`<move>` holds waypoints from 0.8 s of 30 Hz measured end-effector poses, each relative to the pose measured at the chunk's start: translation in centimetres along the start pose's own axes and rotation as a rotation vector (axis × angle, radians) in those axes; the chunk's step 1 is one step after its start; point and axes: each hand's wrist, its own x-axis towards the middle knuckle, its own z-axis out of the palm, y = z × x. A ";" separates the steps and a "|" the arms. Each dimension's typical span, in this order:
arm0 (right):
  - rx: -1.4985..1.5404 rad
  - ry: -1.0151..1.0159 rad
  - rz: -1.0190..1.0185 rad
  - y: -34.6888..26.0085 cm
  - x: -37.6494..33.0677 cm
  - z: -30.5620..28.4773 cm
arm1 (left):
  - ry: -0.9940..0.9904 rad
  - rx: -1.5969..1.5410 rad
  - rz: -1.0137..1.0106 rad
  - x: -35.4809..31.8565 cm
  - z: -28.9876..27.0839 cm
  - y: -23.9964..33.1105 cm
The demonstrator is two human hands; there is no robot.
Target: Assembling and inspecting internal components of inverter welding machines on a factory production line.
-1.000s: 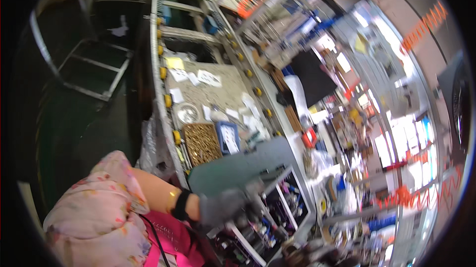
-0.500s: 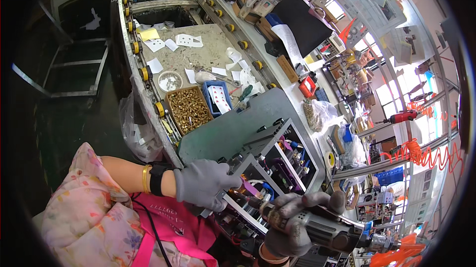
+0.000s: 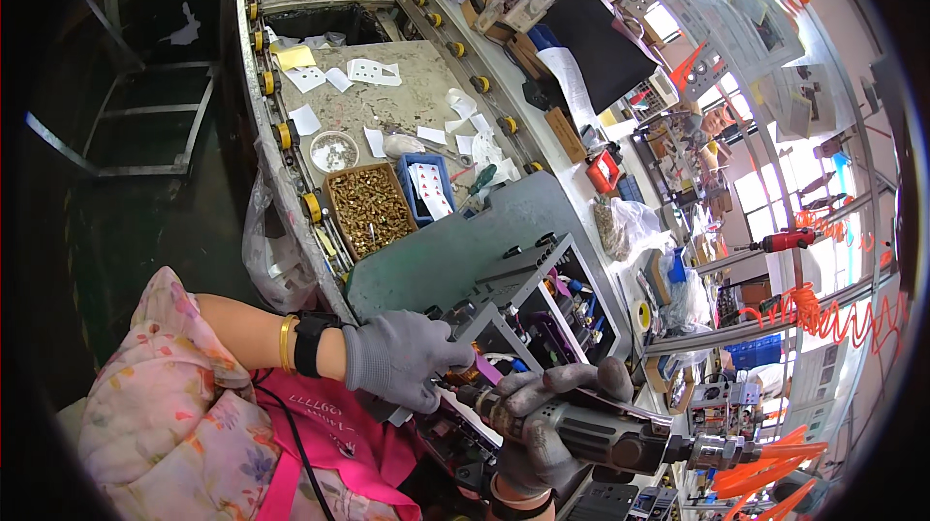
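Note:
My left hand, in a grey glove, is at the near left corner of an open metal-framed unit with wires and purple parts inside. Its fingers are bent together, and whatever lies between them is hidden. A dark air-powered screwdriver lies in the grip of my right hand, whose grey glove is stained. The driver is held nearly level, its nose pointing left and its tip close to my left fingertips. An orange coiled hose trails from its back end.
On the bench stand a box of brass fittings, a blue bin with printed cards and a round white tub. The unit sits on a grey-green board. A red screwdriver hangs at right; roller rails edge the bench.
My right hand has moved the screwdriver left and slightly up, bringing its tip to my left fingertips. My left hand has stayed nearly still.

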 end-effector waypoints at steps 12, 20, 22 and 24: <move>-0.012 -0.077 0.054 0.2 0.3 0.0 | -0.042 -0.012 -0.017 0.1 -0.3 -0.1; 0.038 -0.076 0.138 1.3 0.8 1.2 | -0.053 0.011 -0.020 0.1 -0.2 -0.5; 0.018 -0.060 0.127 1.6 0.8 1.1 | -0.061 -0.007 -0.018 0.1 -0.2 -0.5; -0.012 -0.063 0.118 1.7 0.8 0.9 | -0.097 0.010 -0.053 0.1 -0.2 -0.5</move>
